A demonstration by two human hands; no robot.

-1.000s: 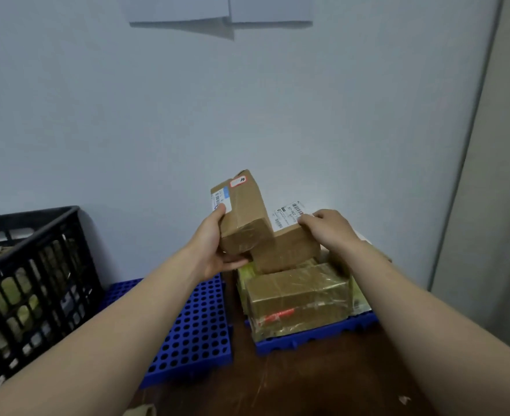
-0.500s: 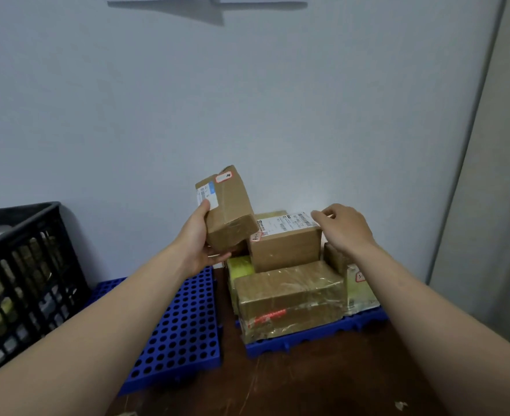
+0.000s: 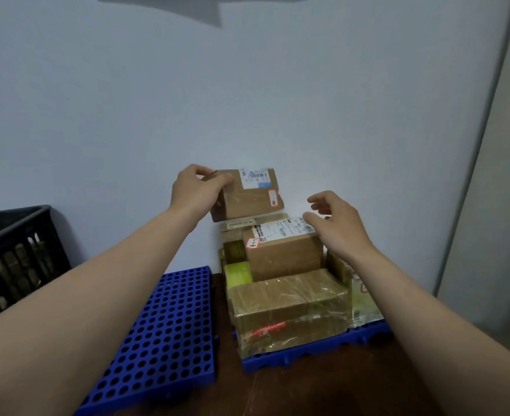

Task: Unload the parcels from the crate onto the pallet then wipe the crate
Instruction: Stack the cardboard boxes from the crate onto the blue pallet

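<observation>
So we've got the small brown parcel (image 3: 247, 196) gripped at its left end by our left hand (image 3: 195, 190), up in the air just above the parcel stack (image 3: 289, 304) on the right blue pallet (image 3: 307, 352); right hand (image 3: 337, 223) is open, fingers loose, over the top labelled box (image 3: 283, 250); second blue pallet (image 3: 163, 331) just left; black crate (image 3: 16, 250) far left.

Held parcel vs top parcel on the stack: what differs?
The held parcel is in the air, gripped at its left end by the left hand; the top parcel rests on the stack, with the right hand open above it. The held parcel's red-edged sticker is at its right end; the top parcel's is at its front left corner. Both are brown cardboard with a white barcode label.
</observation>
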